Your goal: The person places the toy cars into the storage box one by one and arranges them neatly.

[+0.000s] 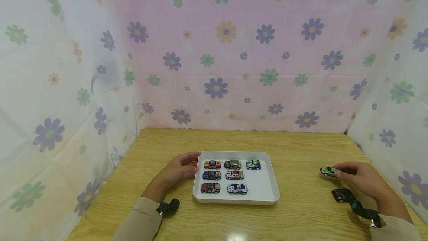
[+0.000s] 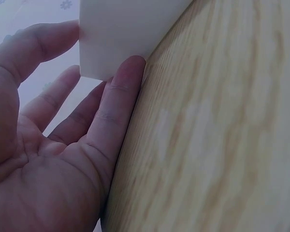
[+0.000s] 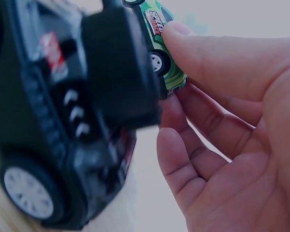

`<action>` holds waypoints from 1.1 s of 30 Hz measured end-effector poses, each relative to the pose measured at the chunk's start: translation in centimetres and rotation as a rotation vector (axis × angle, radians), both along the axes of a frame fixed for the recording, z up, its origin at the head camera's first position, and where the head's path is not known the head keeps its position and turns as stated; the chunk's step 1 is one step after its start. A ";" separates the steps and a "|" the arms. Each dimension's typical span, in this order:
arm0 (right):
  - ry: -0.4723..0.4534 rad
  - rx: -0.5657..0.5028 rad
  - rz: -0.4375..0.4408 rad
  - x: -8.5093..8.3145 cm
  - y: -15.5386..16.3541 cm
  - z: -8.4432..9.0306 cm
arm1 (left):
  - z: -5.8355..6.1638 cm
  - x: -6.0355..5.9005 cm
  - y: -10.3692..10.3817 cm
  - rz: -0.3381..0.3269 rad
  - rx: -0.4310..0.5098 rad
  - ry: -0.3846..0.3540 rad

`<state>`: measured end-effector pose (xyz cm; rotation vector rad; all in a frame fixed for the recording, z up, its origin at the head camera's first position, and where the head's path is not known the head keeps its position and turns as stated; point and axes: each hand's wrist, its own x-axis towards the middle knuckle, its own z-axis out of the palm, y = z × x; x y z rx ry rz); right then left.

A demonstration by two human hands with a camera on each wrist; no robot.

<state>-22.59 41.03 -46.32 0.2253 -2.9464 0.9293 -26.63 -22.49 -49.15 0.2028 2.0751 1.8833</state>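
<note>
My right hand pinches a green toy car between thumb and fingers, at the right side of the table. In the right wrist view the green car's white-spoked wheel and part of its side lettering show by the thumb. Closer to me, below that hand, is a black toy car; it looms large and blurred in the right wrist view. At the left end of a white tray, my left hand touches the outer wall with relaxed fingers. Several toy cars stand in rows inside the tray, among them a white car.
The wooden table is enclosed by flowered cloth at the back and on both sides. In the tray, a green, white and blue car stands at the back right. Bare tray floor shows in front of it.
</note>
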 end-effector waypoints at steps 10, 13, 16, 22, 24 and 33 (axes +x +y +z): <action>0.017 0.019 0.042 -0.3 -1.7 1.3 | 0.1 -0.1 0.1 -0.003 0.000 0.010; 0.010 0.018 0.048 -0.3 -2.3 1.7 | 0.0 -0.1 0.1 0.000 0.003 0.003; 0.021 0.017 0.053 -0.4 -2.9 2.1 | 0.0 -0.1 0.0 -0.002 0.001 0.004; 0.053 0.005 0.059 -0.2 -4.1 3.1 | -0.1 -0.2 -0.1 -0.014 -0.011 0.017; 0.054 -0.002 0.061 -0.1 -4.6 3.4 | -0.1 -0.2 -0.1 -0.013 -0.007 0.011; 0.084 0.007 0.080 -0.3 -5.9 4.1 | -0.1 -0.1 -0.1 -0.015 -0.010 0.009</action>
